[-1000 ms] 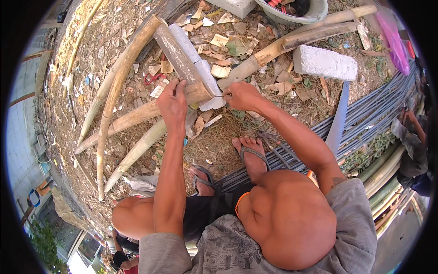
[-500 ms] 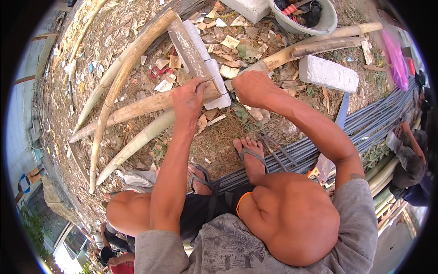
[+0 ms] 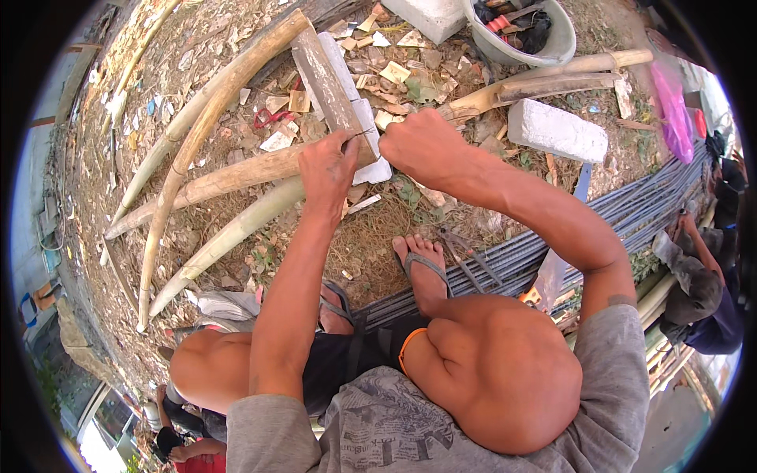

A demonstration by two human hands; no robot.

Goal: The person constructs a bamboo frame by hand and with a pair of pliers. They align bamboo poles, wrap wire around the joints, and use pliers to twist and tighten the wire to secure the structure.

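A bamboo pole point(image 3: 236, 169) lies across to the lower end of a weathered board point(image 3: 323, 79), with pale blocks point(image 3: 374, 169) along the board's right side. My left hand point(image 3: 326, 169) is closed at the pole's end, thumb and finger pinched at a thin dark wire point(image 3: 363, 134). My right hand point(image 3: 422, 150) is in a fist just right of this joint, apparently on the same wire, largely hidden by the fingers.
More bamboo point(image 3: 181, 173) lies left. A white block point(image 3: 556, 130), bucket point(image 3: 524, 43) and pink plastic bag point(image 3: 673, 110) are at upper right. Steel rods point(image 3: 639, 205), a handsaw point(image 3: 544, 288) and pliers point(image 3: 465, 256) lie rightward. Other people point(image 3: 694, 292) crouch at both edges.
My right hand has risen and turned over into a fist with its back upward. My left hand has shifted slightly right along the pole toward the joint.
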